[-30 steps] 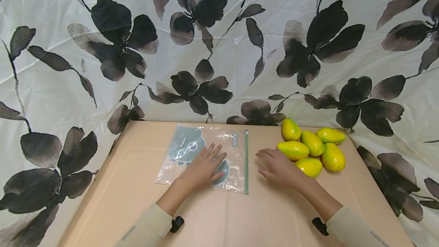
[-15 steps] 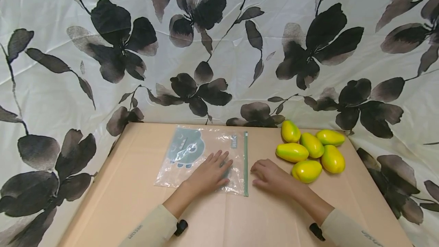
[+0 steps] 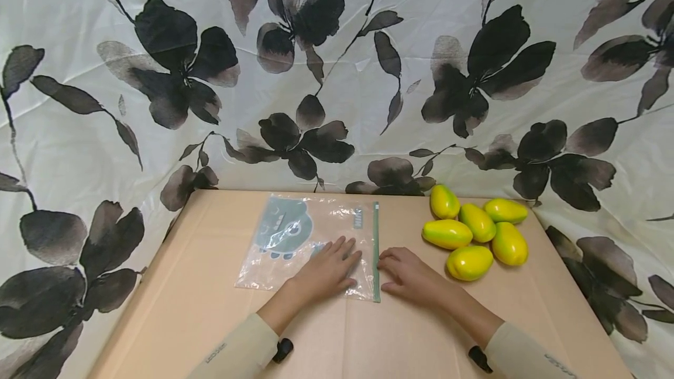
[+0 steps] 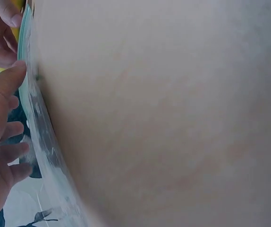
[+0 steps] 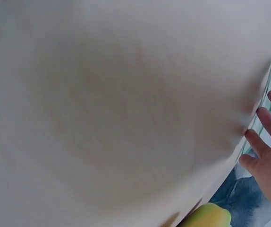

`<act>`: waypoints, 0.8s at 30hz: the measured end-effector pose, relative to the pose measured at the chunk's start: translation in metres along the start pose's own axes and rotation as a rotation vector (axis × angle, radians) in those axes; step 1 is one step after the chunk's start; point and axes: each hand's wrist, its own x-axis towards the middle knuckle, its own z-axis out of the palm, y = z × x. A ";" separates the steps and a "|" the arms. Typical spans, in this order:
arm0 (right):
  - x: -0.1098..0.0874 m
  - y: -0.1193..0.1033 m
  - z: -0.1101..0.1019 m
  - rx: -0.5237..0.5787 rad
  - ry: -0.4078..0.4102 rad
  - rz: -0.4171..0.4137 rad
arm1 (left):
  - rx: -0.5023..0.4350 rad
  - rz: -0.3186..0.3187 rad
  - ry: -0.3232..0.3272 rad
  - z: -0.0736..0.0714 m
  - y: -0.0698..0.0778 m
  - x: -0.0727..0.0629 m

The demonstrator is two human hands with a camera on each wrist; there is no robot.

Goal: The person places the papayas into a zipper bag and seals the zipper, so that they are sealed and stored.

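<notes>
A clear plastic zip bag (image 3: 295, 268) with a blue cartoon print lies flat on the tabletop, its green zip edge (image 3: 376, 250) facing right. On the bag's right part rests my left hand (image 3: 329, 268), fingers spread and fairly straight. My right hand (image 3: 413, 276) is just right of the zip edge, fingertips right at it. The left wrist view shows the left thumb and fingers (image 4: 13, 127) along the bag, the zip edge near the thumb. In the right wrist view, the right hand's relaxed fingers (image 5: 267, 125) reach the green strip.
Several yellow-green mangoes (image 3: 478, 224) sit in a group at the back right, beyond my right hand. The tan tabletop (image 3: 210, 238) ends at a back edge against a hanging floral cloth (image 3: 389, 133), which also drapes down both sides.
My left hand has slid right and toward me over the bag, close to the zip edge. My right hand has moved left and toward me, away from the mangoes, up to that edge.
</notes>
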 end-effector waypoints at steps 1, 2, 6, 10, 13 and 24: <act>0.000 0.000 0.001 -0.010 0.004 -0.004 | -0.014 -0.001 -0.007 0.000 0.000 0.000; 0.000 0.000 0.002 -0.019 0.003 0.001 | -0.026 -0.001 -0.013 0.000 0.000 0.000; 0.000 -0.002 0.005 -0.035 -0.008 0.025 | -0.046 0.015 -0.015 0.004 0.000 0.001; 0.000 -0.005 0.006 -0.038 -0.021 0.052 | -0.029 0.034 0.002 0.008 -0.001 0.002; 0.002 -0.007 0.007 -0.041 -0.018 0.071 | -0.029 0.036 0.012 0.010 -0.001 0.003; 0.007 -0.006 0.010 -0.092 -0.029 0.109 | -0.017 0.020 0.007 0.009 0.000 0.005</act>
